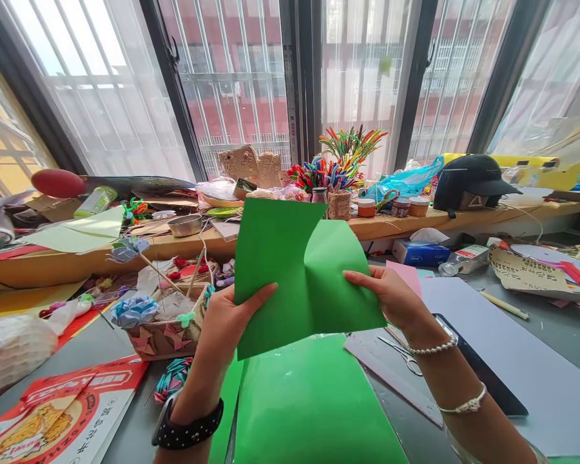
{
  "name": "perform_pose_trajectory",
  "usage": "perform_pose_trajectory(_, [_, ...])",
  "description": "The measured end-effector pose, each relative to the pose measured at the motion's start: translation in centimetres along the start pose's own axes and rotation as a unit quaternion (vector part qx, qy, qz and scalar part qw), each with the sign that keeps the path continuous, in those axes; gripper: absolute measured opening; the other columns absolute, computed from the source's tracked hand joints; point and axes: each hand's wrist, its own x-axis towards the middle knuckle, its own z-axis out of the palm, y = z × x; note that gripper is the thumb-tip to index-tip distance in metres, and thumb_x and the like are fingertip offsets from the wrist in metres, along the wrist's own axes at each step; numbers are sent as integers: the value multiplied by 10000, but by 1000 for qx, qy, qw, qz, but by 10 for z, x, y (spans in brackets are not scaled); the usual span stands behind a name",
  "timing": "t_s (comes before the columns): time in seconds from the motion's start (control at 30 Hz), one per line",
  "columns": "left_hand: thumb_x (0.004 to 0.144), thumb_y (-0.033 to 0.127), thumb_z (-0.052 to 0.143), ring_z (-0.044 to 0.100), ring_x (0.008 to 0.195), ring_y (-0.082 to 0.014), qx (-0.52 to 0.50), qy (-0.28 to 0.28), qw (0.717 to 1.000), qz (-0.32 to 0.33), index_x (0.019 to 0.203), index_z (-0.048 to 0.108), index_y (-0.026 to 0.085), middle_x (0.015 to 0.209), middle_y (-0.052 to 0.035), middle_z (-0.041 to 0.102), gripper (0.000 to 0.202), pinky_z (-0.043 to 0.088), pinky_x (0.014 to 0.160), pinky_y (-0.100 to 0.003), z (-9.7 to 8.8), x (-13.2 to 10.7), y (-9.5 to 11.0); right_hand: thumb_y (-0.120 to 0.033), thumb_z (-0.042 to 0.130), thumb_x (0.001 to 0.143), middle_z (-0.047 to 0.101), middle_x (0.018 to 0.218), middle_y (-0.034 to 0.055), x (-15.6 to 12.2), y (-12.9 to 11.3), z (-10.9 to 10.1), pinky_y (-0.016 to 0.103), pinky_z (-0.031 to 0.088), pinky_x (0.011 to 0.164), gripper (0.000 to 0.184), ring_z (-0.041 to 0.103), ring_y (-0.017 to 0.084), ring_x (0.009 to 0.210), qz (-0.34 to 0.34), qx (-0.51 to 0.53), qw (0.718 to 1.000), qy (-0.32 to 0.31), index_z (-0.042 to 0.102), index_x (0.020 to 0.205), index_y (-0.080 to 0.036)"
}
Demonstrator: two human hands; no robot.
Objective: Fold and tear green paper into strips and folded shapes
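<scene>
Between my two hands is a sheet of green paper point(275, 251), raised above the table, creased down its middle and bent at the upper right. My left hand point(229, 322) pinches its left edge, thumb on the near face and the other fingers behind. On the right edge, my right hand point(384, 290) grips the sheet the same way, thumb in front. Below the held sheet lies more green paper point(309, 399), with a glossy surface. Scissors point(403, 353) rest just right of it on a grey board point(391, 374), partly hidden by my right wrist.
A box of paper flowers point(159, 341) stands left of my left hand. A printed red and white bag point(62, 406) lies front left. At right are a black tablet-like device point(493, 374) and a large white sheet point(526, 361). Pipe cleaners point(319, 177) and a black cap point(473, 180) line the sill.
</scene>
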Motion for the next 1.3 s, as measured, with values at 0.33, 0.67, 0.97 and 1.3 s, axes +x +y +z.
perform_pose_trajectory(0.33, [509,297,749,625,576,-156,-1,10,1000,17,707,689,176,639,16,698,240,513,519,-221,2,2,-3,-195,691,617,695,620,36,-1,-1,1,219,523,477,129,632,143,507,22,20,999,17,669,731,-139])
perform_pose_trajectory(0.67, [515,300,749,595,546,-141,6,12,999,37,692,690,181,596,32,679,222,487,483,-205,2,0,-5,-156,649,650,671,537,9,1,0,-1,177,504,423,35,606,110,434,46,35,998,2,661,669,-129])
perform_pose_trajectory(0.97, [499,330,750,613,580,-163,10,8,1000,13,695,691,185,648,15,697,251,505,523,-246,3,4,-7,-171,667,643,700,656,54,2,3,-4,238,539,527,119,643,156,545,45,34,998,-7,666,751,-119])
perform_pose_trajectory(1.3, [481,340,742,570,509,-145,35,77,995,59,640,691,174,540,39,654,235,460,474,-232,12,-3,-5,-157,649,655,692,607,44,3,4,-1,239,534,499,66,633,148,504,58,44,997,1,656,714,-129])
